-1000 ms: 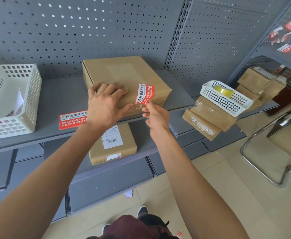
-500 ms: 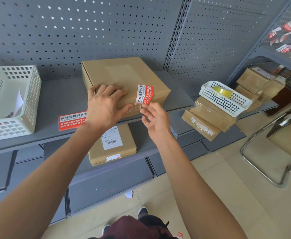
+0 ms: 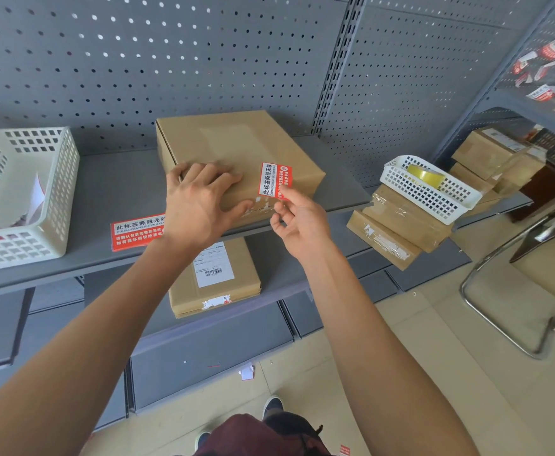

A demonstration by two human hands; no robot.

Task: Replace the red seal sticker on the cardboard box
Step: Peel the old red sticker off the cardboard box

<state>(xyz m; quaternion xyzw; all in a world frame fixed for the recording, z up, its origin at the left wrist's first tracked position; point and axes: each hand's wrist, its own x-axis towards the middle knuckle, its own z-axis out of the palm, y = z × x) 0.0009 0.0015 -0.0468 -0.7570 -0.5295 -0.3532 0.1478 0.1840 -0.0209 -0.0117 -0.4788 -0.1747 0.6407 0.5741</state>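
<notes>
Red seal sticker (image 3: 274, 180) — right hand (image 3: 297, 222) pinching.

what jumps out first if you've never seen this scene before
The red seal sticker stands out: the right hand pinches its lower edge at the front of the cardboard box on the grey shelf, while the left hand lies flat on the box top. A second red sticker lies on the shelf left of the box, near a white basket.

Open shelf at both sides of the box

The grey shelf (image 3: 121, 179) lies bare between the white basket (image 3: 52, 192) and the cardboard box (image 3: 236, 149), apart from 1 red sticker (image 3: 136, 231) near its front edge; right of the box it is bare too.
</notes>
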